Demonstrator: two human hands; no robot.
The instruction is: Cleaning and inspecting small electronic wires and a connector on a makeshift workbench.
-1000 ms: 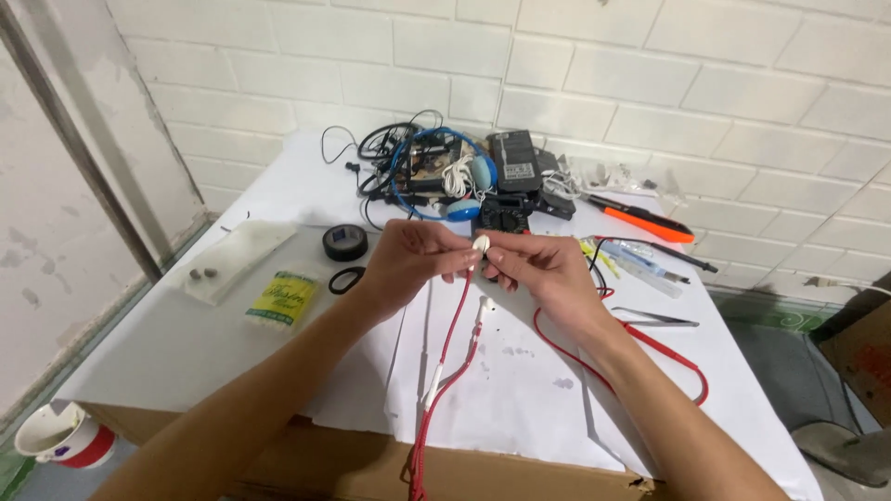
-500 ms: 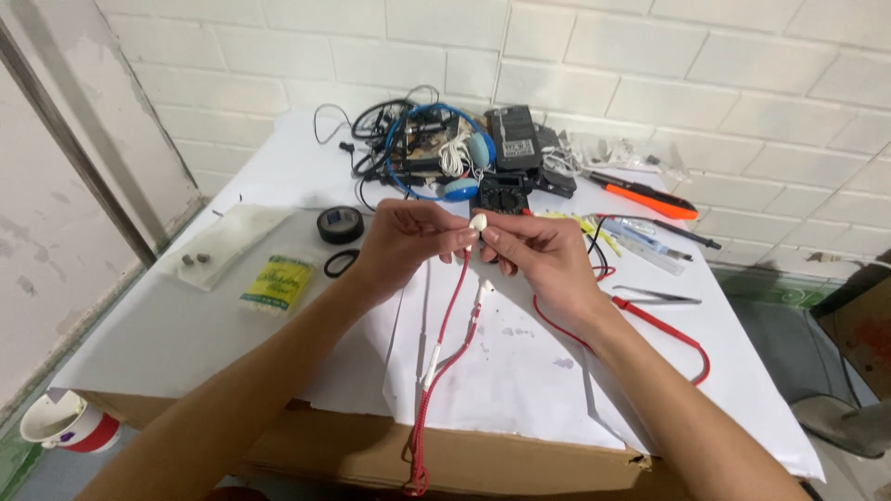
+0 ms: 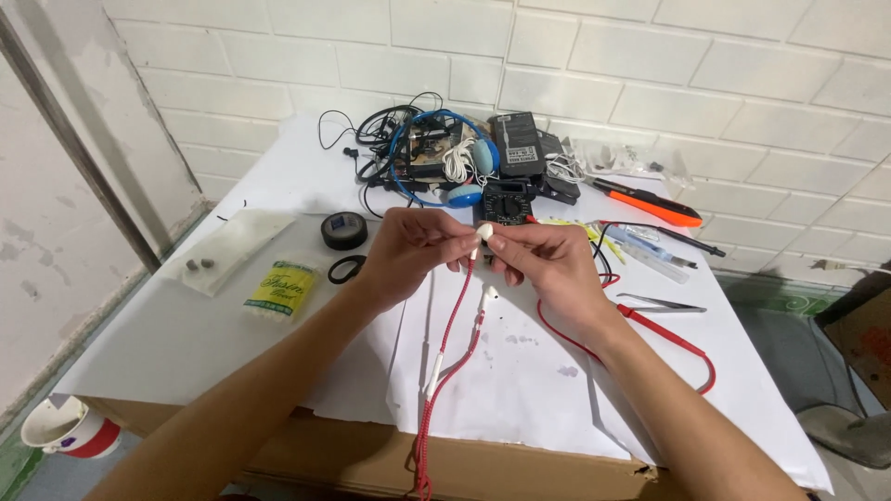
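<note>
Here we have both hands raised just above the middle of the frame, meeting over the white paper that covers the table. Our left hand and right hand pinch the same small white earbud between their fingertips, so both grips are closed on it, thumbs and forefingers pressed together from either side. The earbud sits at the very point where the two hands touch, neither hand nearer than the other. From it the red braided cable drops almost straight down toward the bottom edge of the frame, its long axis close to vertical, and a second white earbud dangles just below the right hand, on its own short branch. Behind the hands, toward the top of the frame, lies a black multimeter, with a roll of black tape to the left and a red probe lead curving off at right.

Against the earlier frames, the hands have stayed joined on the earbud, sitting much where they were; the cable hangs much as it did.
</note>
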